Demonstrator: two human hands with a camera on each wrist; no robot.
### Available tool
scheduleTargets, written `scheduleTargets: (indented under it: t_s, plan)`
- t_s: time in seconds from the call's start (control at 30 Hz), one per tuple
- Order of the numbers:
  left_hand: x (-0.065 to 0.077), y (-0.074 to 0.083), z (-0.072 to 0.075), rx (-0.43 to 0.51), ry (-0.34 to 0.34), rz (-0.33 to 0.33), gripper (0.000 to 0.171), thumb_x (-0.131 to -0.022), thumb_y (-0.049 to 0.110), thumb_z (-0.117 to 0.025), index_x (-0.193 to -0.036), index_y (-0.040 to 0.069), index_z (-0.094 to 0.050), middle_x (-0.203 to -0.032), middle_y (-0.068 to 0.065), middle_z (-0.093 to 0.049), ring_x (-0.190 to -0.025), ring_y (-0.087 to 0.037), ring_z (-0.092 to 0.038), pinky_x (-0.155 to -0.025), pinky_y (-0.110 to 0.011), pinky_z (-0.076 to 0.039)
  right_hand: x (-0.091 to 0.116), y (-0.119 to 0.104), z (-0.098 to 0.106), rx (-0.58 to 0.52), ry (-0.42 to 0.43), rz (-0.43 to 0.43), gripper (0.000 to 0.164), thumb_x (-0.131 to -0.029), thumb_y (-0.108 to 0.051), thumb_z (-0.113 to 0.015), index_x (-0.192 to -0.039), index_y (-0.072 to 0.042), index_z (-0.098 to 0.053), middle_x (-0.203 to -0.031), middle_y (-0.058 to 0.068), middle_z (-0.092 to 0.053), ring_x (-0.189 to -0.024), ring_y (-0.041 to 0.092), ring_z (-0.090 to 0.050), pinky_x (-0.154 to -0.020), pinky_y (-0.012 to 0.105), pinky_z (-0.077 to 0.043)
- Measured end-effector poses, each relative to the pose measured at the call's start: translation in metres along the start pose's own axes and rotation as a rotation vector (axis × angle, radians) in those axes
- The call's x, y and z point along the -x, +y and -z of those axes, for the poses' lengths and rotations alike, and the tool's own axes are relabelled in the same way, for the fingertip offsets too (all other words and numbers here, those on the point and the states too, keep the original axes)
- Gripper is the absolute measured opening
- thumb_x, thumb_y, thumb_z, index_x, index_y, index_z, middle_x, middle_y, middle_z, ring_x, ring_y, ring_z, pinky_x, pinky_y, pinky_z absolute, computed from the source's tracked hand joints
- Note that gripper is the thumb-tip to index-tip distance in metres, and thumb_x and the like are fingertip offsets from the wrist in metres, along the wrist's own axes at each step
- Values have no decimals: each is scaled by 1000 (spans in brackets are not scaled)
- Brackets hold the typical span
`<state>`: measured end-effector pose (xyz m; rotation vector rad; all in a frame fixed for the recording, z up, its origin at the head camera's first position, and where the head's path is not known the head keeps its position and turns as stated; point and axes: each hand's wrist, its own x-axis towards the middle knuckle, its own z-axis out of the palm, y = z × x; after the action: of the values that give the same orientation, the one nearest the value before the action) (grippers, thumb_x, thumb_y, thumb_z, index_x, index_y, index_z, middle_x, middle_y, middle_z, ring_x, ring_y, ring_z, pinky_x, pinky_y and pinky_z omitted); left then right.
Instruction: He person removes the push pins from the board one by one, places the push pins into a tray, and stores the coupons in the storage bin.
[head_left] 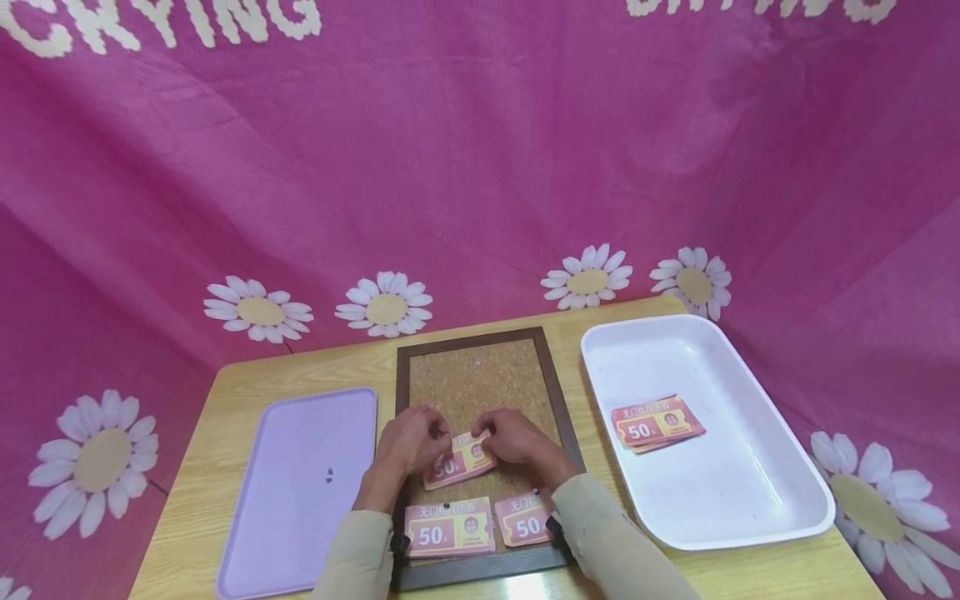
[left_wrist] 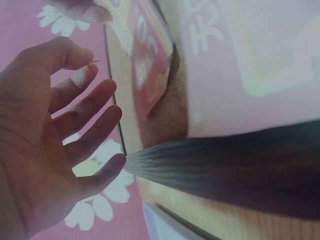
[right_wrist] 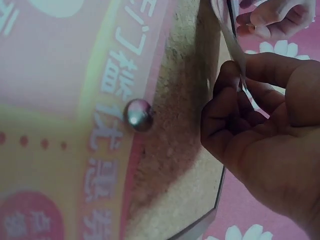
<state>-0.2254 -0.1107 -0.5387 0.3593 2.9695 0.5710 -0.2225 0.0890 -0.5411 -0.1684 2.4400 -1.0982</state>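
Observation:
Over the framed cork board (head_left: 487,387), my right hand (head_left: 513,435) pinches the edge of a pink and yellow coupon (head_left: 459,463) printed with 50, tilted up from the cork. Beside its other end is my left hand (head_left: 411,437); thumb and index finger pinch a tack, whose thin point (left_wrist: 96,61) sticks out, while the other fingers are spread. The tack's head is hidden by the fingers. Lower on the board lie a left coupon (head_left: 448,529) and a right coupon (head_left: 522,518). A round metal tack (right_wrist: 139,115) sits at the top edge of one.
Left of the board lies a purple tray (head_left: 300,517) with small dark bits (head_left: 329,475) on it. To the right, a white tub (head_left: 720,492) holds a stack of coupons (head_left: 656,423). A pink curtain (head_left: 480,183) with daisies hangs behind the wooden table (head_left: 202,467).

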Motion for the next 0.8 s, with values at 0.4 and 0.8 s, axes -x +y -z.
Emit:
scheduleTargets:
  t_s: [0.4,0.8]
  plan:
    - [10,-4,9,-42,45,-27,8,-74,33,-71,-77,26,-69,-79,9,-61,-75,-12,-54,-68,-31,-44,10,-4,12,7,57,72,27,-77,-8,-68,-102,-17,-68,-100,2,-66,-88,17,-57,-83,36,-47]
    - [19,-12,24,19,15,87,7,-76,29,-73,-75,24,-67,-79,7,-61,-72,-12,-53,-67,-31,-44,23,-11,28,48,115,90,23,-88,-11,-58,-105,-22,-69,-115,6,-66,-99,18,-59,-88,40,-47]
